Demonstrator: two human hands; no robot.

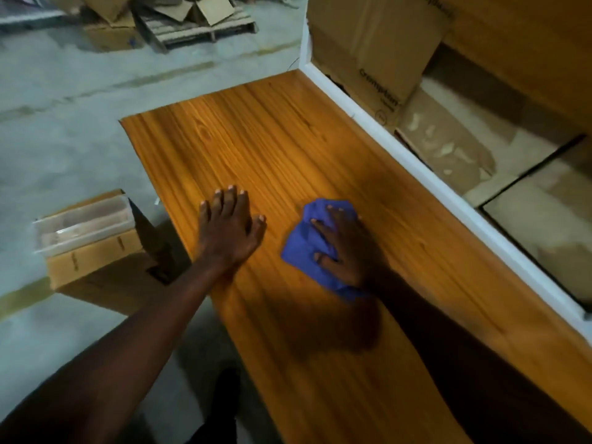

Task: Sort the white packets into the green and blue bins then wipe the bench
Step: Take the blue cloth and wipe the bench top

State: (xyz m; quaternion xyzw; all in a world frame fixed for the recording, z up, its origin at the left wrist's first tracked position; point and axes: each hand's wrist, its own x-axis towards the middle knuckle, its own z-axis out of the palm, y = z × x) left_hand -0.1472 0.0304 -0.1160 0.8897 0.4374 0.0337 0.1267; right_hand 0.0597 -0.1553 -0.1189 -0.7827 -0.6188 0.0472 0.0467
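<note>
A wooden bench with an orange grain top runs from the near right to the far left. My right hand presses a crumpled blue cloth flat on the bench, fingers spread over it. To its left, my left hand rests flat on the wood with fingers apart and nothing in it. No white packets and no green or blue bins are in view.
A white ledge borders the bench's right side, with cardboard boxes behind it. Left of the bench, on the concrete floor, a cardboard box carries a clear plastic container. Flattened cartons and a pallet lie far back.
</note>
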